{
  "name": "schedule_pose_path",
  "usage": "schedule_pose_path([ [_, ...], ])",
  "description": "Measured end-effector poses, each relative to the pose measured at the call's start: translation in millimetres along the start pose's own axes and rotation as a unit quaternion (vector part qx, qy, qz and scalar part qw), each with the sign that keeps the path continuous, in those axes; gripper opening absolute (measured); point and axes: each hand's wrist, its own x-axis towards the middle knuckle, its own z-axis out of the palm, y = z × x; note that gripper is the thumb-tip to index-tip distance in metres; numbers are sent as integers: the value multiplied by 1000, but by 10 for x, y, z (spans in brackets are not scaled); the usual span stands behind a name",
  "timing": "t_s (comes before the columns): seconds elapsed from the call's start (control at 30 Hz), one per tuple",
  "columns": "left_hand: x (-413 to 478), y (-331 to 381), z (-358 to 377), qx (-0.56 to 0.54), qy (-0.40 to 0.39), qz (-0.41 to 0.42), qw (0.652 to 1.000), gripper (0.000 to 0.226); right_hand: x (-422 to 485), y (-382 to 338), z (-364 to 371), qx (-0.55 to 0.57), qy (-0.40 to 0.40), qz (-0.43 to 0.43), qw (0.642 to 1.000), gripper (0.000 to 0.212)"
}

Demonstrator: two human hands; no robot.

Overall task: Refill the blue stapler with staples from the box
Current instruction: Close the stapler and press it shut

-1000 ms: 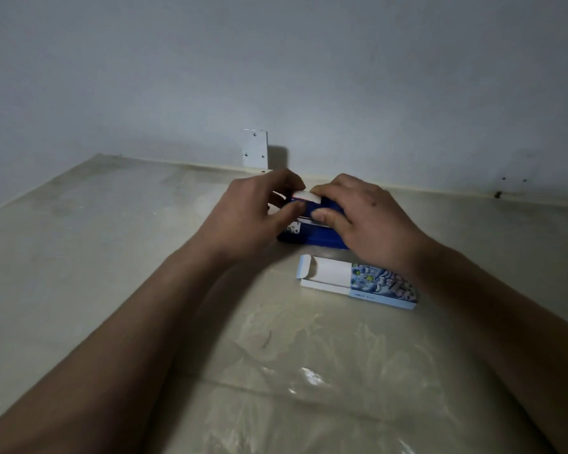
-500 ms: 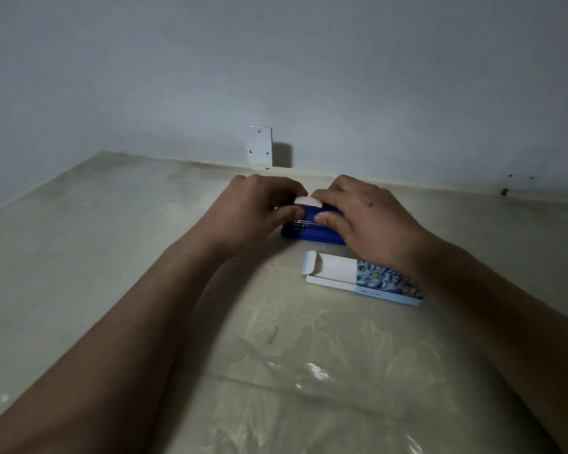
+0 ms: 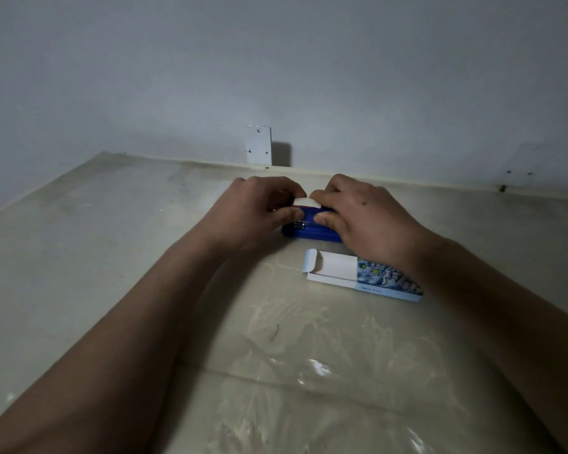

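Blue stapler (image 3: 312,231), flat on the table (image 3: 79,257), long axis left to right, pinched at its left end by left hand (image 3: 253,213), pressed along its right by right hand (image 3: 368,221); staple box (image 3: 345,273) open just nearer.

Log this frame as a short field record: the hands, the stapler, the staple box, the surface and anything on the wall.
left hand: gripping the stapler's left end, thumb on its near side
right hand: gripping the stapler's right part
blue stapler: on the table, white top piece showing between the hands
staple box: lying flat nearer the person, left flap open, contents not visible
table: beige, clear plastic sheet in the foreground
wall plate: small, white, behind the hands
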Motion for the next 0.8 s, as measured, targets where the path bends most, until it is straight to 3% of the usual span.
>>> schedule_pose_path([
  [0.4,-17,62,-7,-2,2,13,1000,16,-17,13,30,53,11,32,998,30],
  [0.8,-84,136,25,50,44,42,997,22,-59,-12,25,86,47,50,994,39],
])
